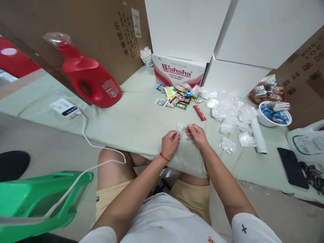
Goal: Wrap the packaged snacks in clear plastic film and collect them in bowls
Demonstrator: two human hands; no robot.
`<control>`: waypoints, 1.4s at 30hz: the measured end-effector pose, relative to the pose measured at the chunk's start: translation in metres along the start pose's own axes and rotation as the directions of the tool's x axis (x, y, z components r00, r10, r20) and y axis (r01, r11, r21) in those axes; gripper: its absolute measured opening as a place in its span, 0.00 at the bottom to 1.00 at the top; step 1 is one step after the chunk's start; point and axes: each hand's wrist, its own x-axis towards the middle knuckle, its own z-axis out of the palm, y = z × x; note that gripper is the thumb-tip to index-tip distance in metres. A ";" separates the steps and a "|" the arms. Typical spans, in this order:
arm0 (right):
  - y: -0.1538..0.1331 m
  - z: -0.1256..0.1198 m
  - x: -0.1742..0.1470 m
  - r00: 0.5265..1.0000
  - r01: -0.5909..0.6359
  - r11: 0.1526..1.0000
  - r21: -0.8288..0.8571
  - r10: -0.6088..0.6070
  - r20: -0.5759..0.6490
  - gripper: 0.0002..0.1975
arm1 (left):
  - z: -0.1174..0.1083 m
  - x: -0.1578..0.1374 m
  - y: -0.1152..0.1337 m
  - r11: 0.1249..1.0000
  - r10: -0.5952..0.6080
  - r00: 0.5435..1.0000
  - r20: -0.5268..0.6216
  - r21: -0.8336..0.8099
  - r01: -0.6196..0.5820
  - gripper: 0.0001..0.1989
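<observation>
My left hand (170,144), with a red bracelet on its wrist, pinches a small crumpled clear plastic bag (180,128) over the near edge of the table. Just right of the bag, the fingers of my right hand (197,135) are closed in a pinch. What they hold, if anything, is too small to make out. Beyond my hands lies a red wrapped snack bar (199,113). Behind it is a pile of small wrapped snacks (177,98). To the right, many crumpled clear plastic bags (224,109) are heaped beside a clear plastic roll (258,136).
A white bowl of packets (264,118), a black phone (292,167) and a white jug (307,141) stand at the right. A red jug (88,81) and a white device with a cable (65,108) are at the left. Boxes (179,71) line the back.
</observation>
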 end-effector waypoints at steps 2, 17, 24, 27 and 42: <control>-0.001 -0.002 -0.001 0.998 -0.005 0.999 -0.038 0.007 0.060 0.25 | 0.000 -0.003 -0.001 0.990 0.122 0.992 0.002 0.075 -0.122 0.11; -0.004 0.001 -0.004 0.984 0.172 0.972 -0.159 -0.161 0.078 0.15 | -0.004 0.003 0.002 0.962 -0.079 0.996 0.036 -0.261 0.086 0.14; -0.010 -0.003 -0.005 0.977 0.201 0.965 -0.168 -0.184 0.111 0.15 | -0.002 0.019 0.007 0.945 -0.169 0.982 0.081 -0.270 0.185 0.21; -0.013 -0.009 -0.003 0.993 0.120 0.993 -0.010 -0.120 0.013 0.20 | -0.005 0.022 0.004 0.901 -0.160 0.986 0.043 -0.401 0.164 0.21; -0.013 -0.015 -0.002 0.946 0.266 0.913 -0.308 -0.310 -0.100 0.13 | -0.012 0.016 -0.015 0.872 -0.085 0.994 0.075 -0.476 0.111 0.18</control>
